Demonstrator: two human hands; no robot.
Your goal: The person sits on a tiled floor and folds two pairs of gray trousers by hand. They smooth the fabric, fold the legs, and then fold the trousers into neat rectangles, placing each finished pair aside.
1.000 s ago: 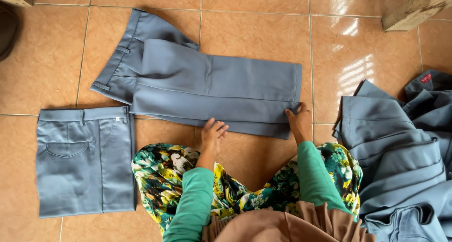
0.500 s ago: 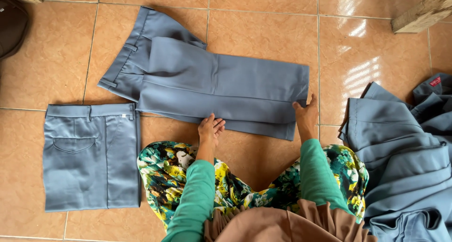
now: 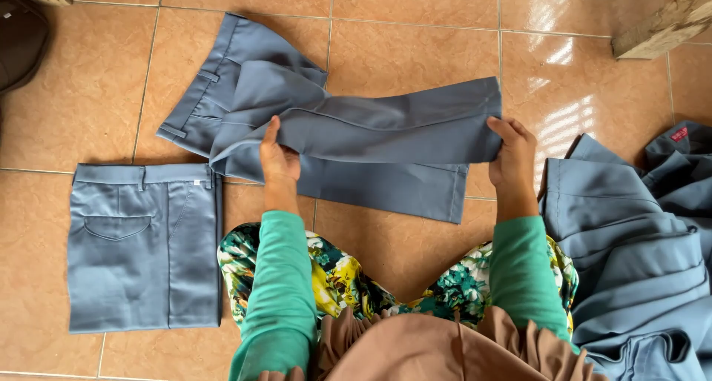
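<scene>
A pair of grey-blue trousers (image 3: pixel 356 129) lies across the orange tiled floor, waistband at the upper left. Its upper leg is lifted off the lower one. My left hand (image 3: pixel 278 158) grips that leg near its middle, at the lower edge. My right hand (image 3: pixel 512 155) pinches the same leg at its hem end, on the right. The lower leg (image 3: pixel 400 192) stays flat on the tiles beneath. Both my sleeves are green.
A folded grey-blue pair of trousers (image 3: pixel 144 244) lies on the floor at the left. A heap of unfolded grey-blue garments (image 3: pixel 638 255) fills the right side. Wooden pieces (image 3: pixel 664 25) sit at the top corners, a dark object (image 3: pixel 18 36) at far left.
Both hands rested flat on the trousers' lower edge before. Now they have gripped the upper leg and raised it off the lower one, pulling it toward me.
</scene>
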